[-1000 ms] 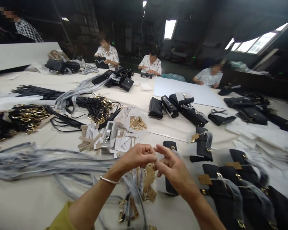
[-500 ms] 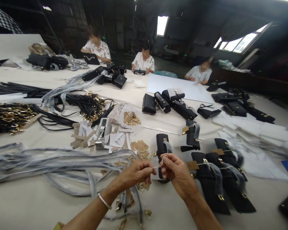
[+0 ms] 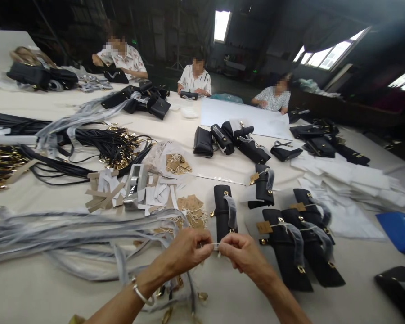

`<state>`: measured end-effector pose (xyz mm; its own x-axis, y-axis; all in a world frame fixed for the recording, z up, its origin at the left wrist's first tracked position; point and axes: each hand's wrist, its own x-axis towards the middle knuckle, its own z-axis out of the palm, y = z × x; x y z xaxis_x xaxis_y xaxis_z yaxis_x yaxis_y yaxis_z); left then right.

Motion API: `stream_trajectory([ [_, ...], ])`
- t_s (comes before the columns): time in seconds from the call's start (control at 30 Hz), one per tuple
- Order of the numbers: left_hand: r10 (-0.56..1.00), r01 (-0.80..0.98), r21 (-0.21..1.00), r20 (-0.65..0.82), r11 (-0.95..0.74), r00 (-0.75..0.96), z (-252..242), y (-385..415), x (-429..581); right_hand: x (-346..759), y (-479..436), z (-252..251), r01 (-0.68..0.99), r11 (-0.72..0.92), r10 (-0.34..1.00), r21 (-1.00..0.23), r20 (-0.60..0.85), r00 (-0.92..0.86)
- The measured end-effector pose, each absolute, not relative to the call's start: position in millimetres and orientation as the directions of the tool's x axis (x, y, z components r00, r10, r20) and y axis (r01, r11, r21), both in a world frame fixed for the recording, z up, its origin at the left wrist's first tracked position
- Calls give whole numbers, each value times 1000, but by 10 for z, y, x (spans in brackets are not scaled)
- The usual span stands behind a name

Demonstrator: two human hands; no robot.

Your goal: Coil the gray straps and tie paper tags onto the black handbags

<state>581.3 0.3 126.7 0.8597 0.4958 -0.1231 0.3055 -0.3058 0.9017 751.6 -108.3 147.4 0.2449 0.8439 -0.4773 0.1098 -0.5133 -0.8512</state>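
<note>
A thin white string [image 3: 216, 245] is stretched between my two hands, low over the table. My left hand [image 3: 191, 247], with a bracelet on its wrist, pinches one end. The fingers of my right hand [image 3: 241, 253] are closed on the other. Just beyond them lies a black handbag [image 3: 222, 207] with gold fittings and a plastic-wrapped handle; my fingertips overlap its near end. Left of that bag is a pile of brown tags [image 3: 191, 204] with white strings. On the right, several black bags [image 3: 286, 256] lie together, some with a brown tag [image 3: 264, 227] tied on.
Plastic-wrapped straps [image 3: 70, 229] spread across the left. Behind them are a tape dispenser [image 3: 135, 186], paper strips [image 3: 104, 193] and black straps with gold clasps [image 3: 121, 144]. White foam sheets [image 3: 354, 180] are stacked at right. Three people sit along the far side, near more black bags [image 3: 151, 101].
Both hands have come down slightly and closer together, and the string between them is now pulled straight and short. The whole view has shifted a little, so the table things appear farther left.
</note>
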Motion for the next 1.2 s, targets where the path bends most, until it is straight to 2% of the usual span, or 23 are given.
stream_trajectory([
  [0.1,460,294,899,-122,-324,879,1200,-66,5852,7616,-1139,1377,-19,-416,839,-909,-392,377],
  [0.17,404,265,929,-146,-257,903,1163,-123,5884,7669,-1180,1365,-282,-313,797,-907,-412,442],
  [0.23,329,222,969,-177,-105,928,1129,-155,5927,7735,-1212,1386,-586,-191,770,-787,-491,409],
  [0.27,307,204,979,-187,-25,933,1107,-151,5956,7784,-1221,1397,-687,-138,768,-713,-515,380],
  [0.33,344,185,981,-195,62,919,1038,-94,6039,7927,-1211,1394,-746,-94,758,-659,-533,376],
  [0.4,476,187,982,-182,37,860,936,21,6167,8123,-1144,1334,-635,-149,710,-758,-530,465],
  [0.47,612,205,978,-138,-41,778,821,164,6338,8333,-1008,1221,-387,-333,669,-860,-505,546],
  [0.53,684,214,969,-75,-121,725,723,299,6534,8504,-820,1089,-150,-506,675,-849,-499,544],
  [0.6,698,203,957,-2,-207,716,653,397,6729,8608,-620,982,-32,-595,707,-803,-542,454],
  [0.73,672,177,930,92,-322,735,553,460,7015,8667,-339,914,14,-624,763,-781,-606,223],
  [0.93,714,252,911,63,-326,697,526,481,7095,8780,-296,953,-11,-651,759,-759,-651,10],
  [1.0,745,262,938,-6,-228,667,548,535,7066,8873,-336,967,-39,-631,775,-775,-632,16],
  [1.1,749,182,965,-261,189,609,538,648,7024,9012,-406,979,-151,-604,783,-783,-618,68],
  [1.13,711,116,926,-351,358,609,525,683,7018,9042,-424,977,-233,-591,780,-772,-621,78],
  [1.2,610,-52,771,-457,634,647,504,737,7027,9059,-441,956,-443,-520,781,-730,-617,98],
])
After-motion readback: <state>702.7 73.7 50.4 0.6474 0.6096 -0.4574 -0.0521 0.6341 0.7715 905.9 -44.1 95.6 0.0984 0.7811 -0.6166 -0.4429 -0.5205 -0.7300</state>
